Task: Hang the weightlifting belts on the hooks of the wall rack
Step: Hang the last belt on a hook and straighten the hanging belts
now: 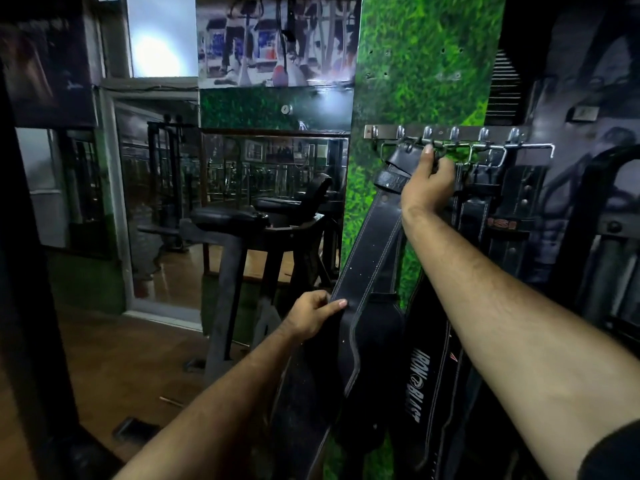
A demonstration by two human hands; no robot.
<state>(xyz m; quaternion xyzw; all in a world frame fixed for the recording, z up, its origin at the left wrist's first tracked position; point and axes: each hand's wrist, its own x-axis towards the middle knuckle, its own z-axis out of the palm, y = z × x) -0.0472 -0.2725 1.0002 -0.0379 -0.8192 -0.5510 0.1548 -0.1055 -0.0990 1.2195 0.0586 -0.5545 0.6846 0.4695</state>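
Observation:
A steel wall rack [384, 130] with several hooks is fixed to the green grass-pattern panel. A long black leather belt [372, 244] slants down from the rack's left hooks. My right hand [427, 183] grips its buckle end right under a hook, thumb up against the metal. My left hand [313, 315] pinches the belt's wide lower part at its left edge. More black belts [485, 202] hang from the hooks to the right, and one marked with white lettering [420, 386] hangs lower down.
A black padded gym bench machine [263, 223] stands just left of the panel. Behind it is a large mirror [166, 188]. The wooden floor [114, 358] spreads out at lower left. A dark machine frame [609, 244] stands at the right edge.

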